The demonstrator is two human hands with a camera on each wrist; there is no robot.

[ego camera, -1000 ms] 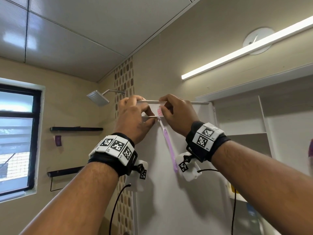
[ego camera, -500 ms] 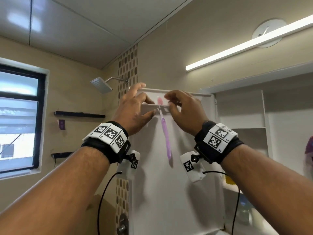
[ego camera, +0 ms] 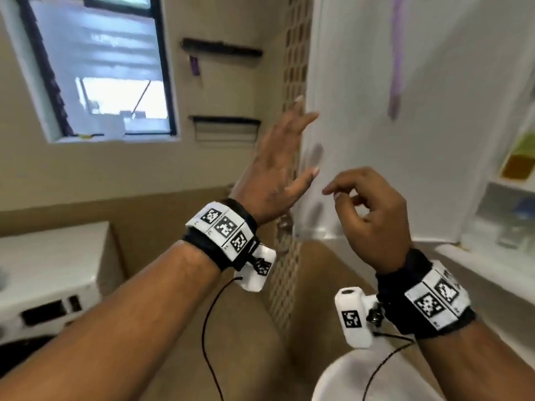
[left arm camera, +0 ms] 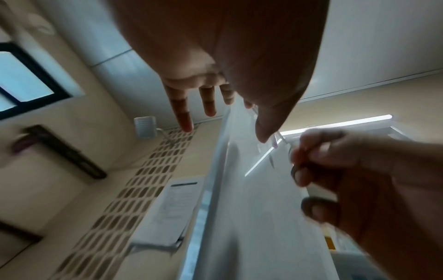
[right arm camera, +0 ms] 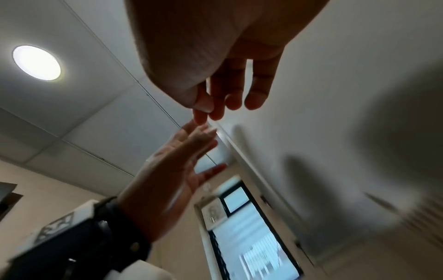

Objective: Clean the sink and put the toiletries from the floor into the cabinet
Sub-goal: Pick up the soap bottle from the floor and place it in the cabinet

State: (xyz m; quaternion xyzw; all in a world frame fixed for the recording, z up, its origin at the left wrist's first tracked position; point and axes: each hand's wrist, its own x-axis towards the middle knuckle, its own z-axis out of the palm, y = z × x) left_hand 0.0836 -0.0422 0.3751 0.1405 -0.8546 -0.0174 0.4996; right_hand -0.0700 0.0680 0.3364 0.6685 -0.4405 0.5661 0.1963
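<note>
A pink-purple toothbrush (ego camera: 396,56) hangs upright on the inner face of the open white cabinet door (ego camera: 434,140); its handle tip (left arm camera: 274,142) shows in the left wrist view. My left hand (ego camera: 302,146) is below it at the door's left edge, fingers (left arm camera: 208,106) straight and spread, holding nothing. My right hand (ego camera: 337,195) hovers in front of the door's lower part, its fingers (right arm camera: 230,102) loosely curled and empty. Each hand also appears in the other wrist view: left hand (right arm camera: 182,157), right hand (left arm camera: 340,170). The white sink (ego camera: 338,383) lies below my right wrist.
Cabinet shelves (ego camera: 503,186) at the right hold a green-and-yellow item (ego camera: 519,157) and blurred bottles. A white washing machine (ego camera: 52,264) stands at lower left. Black wall shelves (ego camera: 223,49) and a window (ego camera: 95,70) are on the far wall. A tap knob (ego camera: 285,227) sits on the tiled strip.
Both hands let go of the toothbrush and its holder and dropped down the door. The toothbrush stays hanging. The head view swung downward to the sink.
</note>
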